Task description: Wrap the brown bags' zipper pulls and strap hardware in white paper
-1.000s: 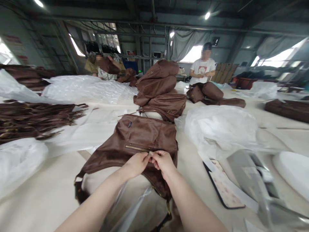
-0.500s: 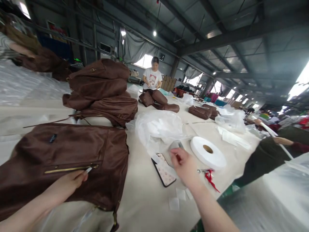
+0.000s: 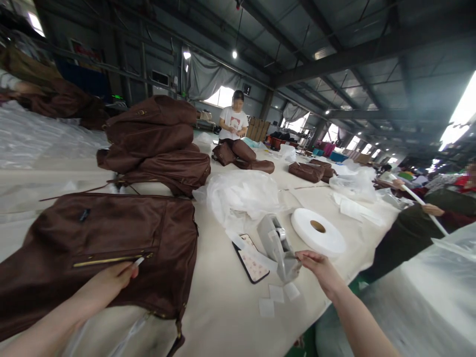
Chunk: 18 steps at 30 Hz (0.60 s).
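Observation:
A dark brown leather bag (image 3: pixel 130 228) lies flat at the left, with a gold zipper (image 3: pixel 106 260) across its front. Over the zipper's right end, my left hand (image 3: pixel 121 275) is closed, pinching a small white piece at the pull. My right hand (image 3: pixel 316 262) is pinched at the front end of a grey tape dispenser (image 3: pixel 273 238); any tape between its fingertips is too small to make out. Left of the dispenser is a phone in a patterned case (image 3: pixel 253 263), partly under a white strip. Small white squares (image 3: pixel 267 307) lie in front.
Stacked brown bags (image 3: pixel 152 134) stand behind the flat one. A white roll (image 3: pixel 318 230) and crumpled plastic (image 3: pixel 241 196) lie on the table (image 3: pixel 219 317). Across it a person (image 3: pixel 233 119) handles brown bags. Another person's hand (image 3: pixel 433 210) holds a white tube at the right.
My right hand has moved right to the dispenser's front end, uncovering the dispenser. The red-handled tool beside the roll no longer shows. My left hand stays at the zipper.

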Tool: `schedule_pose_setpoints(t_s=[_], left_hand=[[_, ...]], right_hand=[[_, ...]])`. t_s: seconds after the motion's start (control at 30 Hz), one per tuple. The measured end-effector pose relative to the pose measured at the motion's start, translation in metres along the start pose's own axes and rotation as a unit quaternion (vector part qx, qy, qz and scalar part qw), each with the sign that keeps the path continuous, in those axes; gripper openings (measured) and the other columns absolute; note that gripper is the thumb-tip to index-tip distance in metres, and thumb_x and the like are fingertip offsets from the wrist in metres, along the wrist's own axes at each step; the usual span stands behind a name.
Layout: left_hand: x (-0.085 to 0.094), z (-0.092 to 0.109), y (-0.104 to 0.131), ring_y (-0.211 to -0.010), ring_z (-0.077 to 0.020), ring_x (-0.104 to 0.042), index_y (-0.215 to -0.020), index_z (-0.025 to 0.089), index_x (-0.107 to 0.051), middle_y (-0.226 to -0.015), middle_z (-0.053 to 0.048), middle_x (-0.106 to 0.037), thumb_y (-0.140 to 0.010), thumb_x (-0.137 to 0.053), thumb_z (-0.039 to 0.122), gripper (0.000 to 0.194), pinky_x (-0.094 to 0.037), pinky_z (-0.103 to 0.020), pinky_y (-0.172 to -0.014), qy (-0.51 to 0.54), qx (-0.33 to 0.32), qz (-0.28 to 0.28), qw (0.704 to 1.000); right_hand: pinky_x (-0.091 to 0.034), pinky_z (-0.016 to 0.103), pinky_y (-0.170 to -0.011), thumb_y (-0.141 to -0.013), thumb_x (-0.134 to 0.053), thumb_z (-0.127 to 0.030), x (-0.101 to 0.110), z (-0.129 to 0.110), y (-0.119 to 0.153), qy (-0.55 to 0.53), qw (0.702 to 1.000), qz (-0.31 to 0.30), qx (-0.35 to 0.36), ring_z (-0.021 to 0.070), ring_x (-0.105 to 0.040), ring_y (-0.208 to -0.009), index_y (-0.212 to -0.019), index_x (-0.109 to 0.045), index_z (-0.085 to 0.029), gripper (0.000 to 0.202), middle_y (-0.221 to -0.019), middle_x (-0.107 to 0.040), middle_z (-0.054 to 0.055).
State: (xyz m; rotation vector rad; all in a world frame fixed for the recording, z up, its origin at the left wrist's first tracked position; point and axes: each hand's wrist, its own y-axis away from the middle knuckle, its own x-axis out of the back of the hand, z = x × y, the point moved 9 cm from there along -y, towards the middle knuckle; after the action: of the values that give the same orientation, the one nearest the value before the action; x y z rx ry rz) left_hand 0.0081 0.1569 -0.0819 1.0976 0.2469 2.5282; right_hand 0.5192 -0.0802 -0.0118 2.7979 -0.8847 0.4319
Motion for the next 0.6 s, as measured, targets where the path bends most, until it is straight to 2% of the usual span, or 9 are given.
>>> schedule_pose_setpoints(t_s=[0.1,0.23,0.33,0.43,0.5,0.6], left_hand=[[0.002,0.001,0.004,-0.048,-0.0101,-0.035,-0.069,0.021,-0.052,-0.050,0.008,-0.044,-0.078,-0.037,0.039,0.026,-0.021,-0.018,-0.049,0.028,0.012,0.006,1.000],[0.000,0.000,0.006,-0.047,-0.0096,-0.032,-0.068,0.021,-0.051,-0.049,0.008,-0.041,-0.079,-0.038,0.036,0.023,-0.019,-0.018,-0.050,0.058,0.009,0.004,0.998],[-0.002,-0.003,0.003,-0.047,-0.0089,-0.030,-0.069,0.021,-0.052,-0.049,0.009,-0.039,-0.082,-0.037,0.034,0.024,-0.019,-0.018,-0.051,0.061,0.009,-0.002,0.998],[-0.002,-0.003,0.002,-0.048,-0.0088,-0.031,-0.070,0.020,-0.053,-0.049,0.009,-0.038,-0.085,-0.035,0.033,0.026,-0.021,-0.018,-0.053,0.049,0.015,-0.003,0.999],[0.000,0.000,0.004,-0.050,-0.0092,-0.034,-0.070,0.020,-0.053,-0.051,0.009,-0.040,-0.085,-0.036,0.031,0.026,-0.023,-0.018,-0.054,0.038,0.019,0.004,0.999],[0.004,0.011,0.012,-0.053,-0.0104,-0.037,-0.068,0.019,-0.053,-0.052,0.007,-0.041,-0.084,-0.037,0.026,0.023,-0.025,-0.020,-0.054,0.029,0.001,0.020,0.999]], right_hand=[[-0.045,0.036,-0.083,-0.056,-0.078,-0.046,0.004,-0.002,0.002,-0.064,0.997,0.037,0.007,0.0267,-0.062,-0.091,-0.074,-0.074,-0.017,0.035,-0.087,-0.072,0.009],[-0.043,0.034,-0.088,-0.061,-0.076,-0.045,0.020,-0.007,0.021,-0.063,0.992,0.094,0.060,0.0262,-0.058,-0.102,-0.068,-0.071,-0.019,0.028,-0.096,-0.071,0.008],[-0.048,0.030,-0.068,-0.060,-0.075,-0.047,0.019,0.007,0.033,-0.022,0.995,0.097,0.029,0.0215,-0.063,-0.076,-0.066,-0.068,-0.017,0.032,-0.076,-0.069,0.007],[-0.045,0.028,-0.049,-0.058,-0.073,-0.051,0.011,0.030,0.036,-0.018,0.997,0.073,-0.030,0.0162,-0.057,-0.051,-0.066,-0.065,-0.017,0.036,-0.061,-0.065,0.004],[-0.045,0.028,-0.048,-0.059,-0.070,-0.051,0.016,0.038,0.038,0.005,0.996,0.087,-0.030,0.0169,-0.058,-0.049,-0.067,-0.063,-0.018,0.035,-0.059,-0.065,0.004],[-0.046,0.031,-0.048,-0.061,-0.066,-0.049,0.042,0.042,0.047,0.144,0.977,0.159,-0.005,0.0227,-0.063,-0.053,-0.067,-0.064,-0.022,0.028,-0.056,-0.065,0.005]])
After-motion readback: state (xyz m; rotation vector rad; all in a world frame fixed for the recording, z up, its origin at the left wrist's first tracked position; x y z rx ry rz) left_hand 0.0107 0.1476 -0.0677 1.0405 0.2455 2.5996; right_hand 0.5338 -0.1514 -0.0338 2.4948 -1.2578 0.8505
